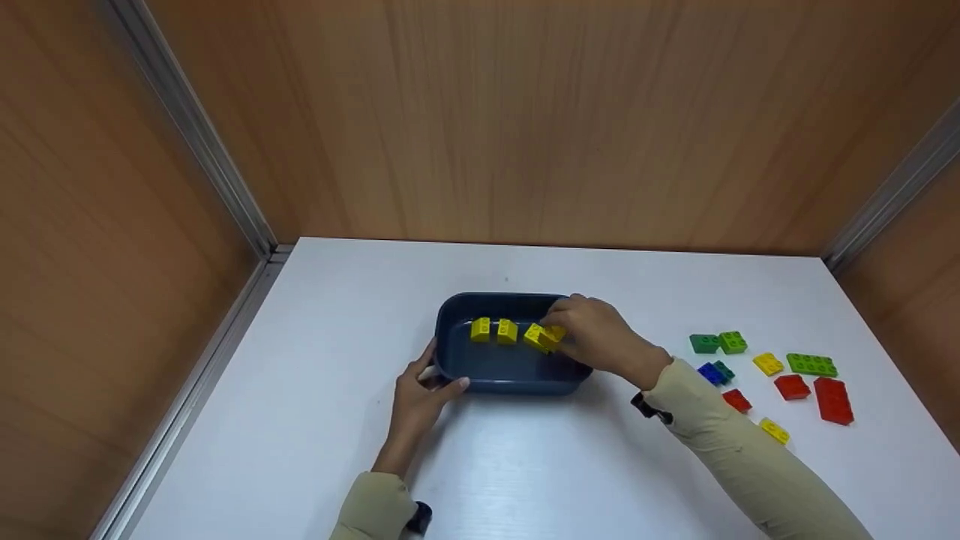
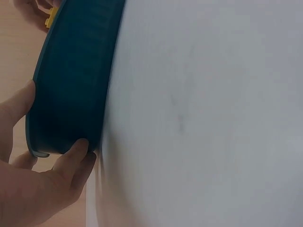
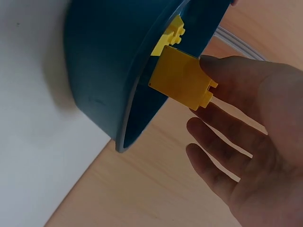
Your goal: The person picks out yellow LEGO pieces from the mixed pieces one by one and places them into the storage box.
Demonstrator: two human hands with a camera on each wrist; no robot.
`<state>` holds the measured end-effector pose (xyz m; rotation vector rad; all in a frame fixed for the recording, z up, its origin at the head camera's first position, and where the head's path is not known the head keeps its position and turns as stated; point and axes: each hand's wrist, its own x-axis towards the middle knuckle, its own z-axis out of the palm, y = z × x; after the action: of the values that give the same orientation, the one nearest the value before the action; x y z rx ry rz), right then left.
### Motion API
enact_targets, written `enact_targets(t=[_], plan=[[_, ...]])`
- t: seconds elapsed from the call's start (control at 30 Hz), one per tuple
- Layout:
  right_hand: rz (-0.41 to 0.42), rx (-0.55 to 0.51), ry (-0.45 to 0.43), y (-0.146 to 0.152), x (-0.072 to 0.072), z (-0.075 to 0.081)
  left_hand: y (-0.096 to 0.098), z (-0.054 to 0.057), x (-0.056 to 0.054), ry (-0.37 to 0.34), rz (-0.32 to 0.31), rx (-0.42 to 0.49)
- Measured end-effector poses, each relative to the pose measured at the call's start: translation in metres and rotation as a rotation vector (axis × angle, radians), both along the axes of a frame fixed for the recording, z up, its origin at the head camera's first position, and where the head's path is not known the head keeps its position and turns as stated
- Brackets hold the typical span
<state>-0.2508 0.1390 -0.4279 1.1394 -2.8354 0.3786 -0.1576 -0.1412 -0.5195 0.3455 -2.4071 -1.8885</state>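
A dark blue bin (image 1: 495, 367) stands on the white table with yellow toy building blocks (image 1: 507, 331) in a row inside it. My left hand (image 1: 420, 401) grips the bin's left end, the thumb at the near side; the left wrist view shows its fingers on the bin wall (image 2: 75, 80). Over the bin's right part, my right hand (image 1: 604, 337) pinches another yellow block (image 3: 180, 78) between thumb and fingers. That block overlaps the rightmost yellow block of the row in the head view. In the right wrist view its studs face the palm, and the other fingers extend loosely.
Right of the bin lie loose blocks: a dark green one (image 1: 704, 343), light green ones (image 1: 812, 365), a blue one (image 1: 710, 373), red ones (image 1: 834, 400) and yellow ones (image 1: 768, 364). A wooden panel (image 1: 525, 127) rises behind the table, with others at the sides.
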Motion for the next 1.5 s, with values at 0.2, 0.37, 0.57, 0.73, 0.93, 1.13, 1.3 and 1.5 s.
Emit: enact_targets(t=[0.2, 0.37, 0.57, 0.73, 0.93, 1.13, 1.3, 1.5], plan=[[0.017, 0.016, -0.013, -0.015, -0.003, 0.001, 0.001, -0.001, -0.001, -0.004, -0.001, -0.008], [0.039, 0.031, -0.031, -0.027, -0.005, 0.001, 0.0, 0.0, 0.0, 0.004, -0.002, 0.0], [0.08, 0.061, -0.014, -0.04, -0.006, -0.003, 0.0, 0.0, 0.001, 0.01, -0.006, 0.007], [0.113, 0.095, 0.004, -0.051, -0.007, -0.007, 0.0, 0.0, 0.0, 0.008, -0.005, 0.006], [0.164, 0.125, 0.007, -0.064, -0.007, -0.009, 0.0, 0.001, 0.001, 0.006, -0.016, 0.019], [0.179, 0.183, -0.005, -0.077, -0.008, -0.011, -0.001, 0.001, 0.002, -0.006, -0.011, 0.011], [0.22, 0.21, -0.004, -0.085, -0.008, -0.014, -0.002, 0.001, 0.003, -0.011, -0.012, 0.014], [0.279, 0.232, 0.003, -0.094, -0.009, -0.017, -0.003, 0.001, 0.004, -0.003, -0.033, 0.015]])
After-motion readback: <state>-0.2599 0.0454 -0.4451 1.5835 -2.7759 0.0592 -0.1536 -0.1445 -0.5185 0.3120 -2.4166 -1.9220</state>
